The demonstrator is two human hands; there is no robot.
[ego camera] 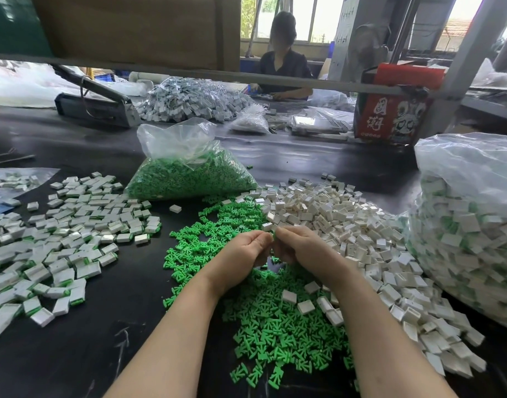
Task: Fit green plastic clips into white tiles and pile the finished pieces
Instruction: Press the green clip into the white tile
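Fitting step: both hands meet over the desk's middle; left hand and right hand have fingers curled, pinching a green clip between them; any tile in the grip is hidden.
Risk, slip: the clip is small and smooth-looking, so a skewed push could likely pop it out of the fingertips into the loose clips below.
Risk, mixing: stray tiles lie on the green heap, so an unfitted one might get swept into the finished pile toward the left edge.
Risk, spill: the tile heap slopes toward the hands and could slide if nudged.
Materials: hard moulded plastic throughout; clips are bright green and splayed, with prongs; tiles are white, boxy, hollow on one face.
Bags: thin, crinkled clear film; the clip bag sits toward the far edge, the big bag at the right edge.
Desk: dark, matte sheet, scuffed.
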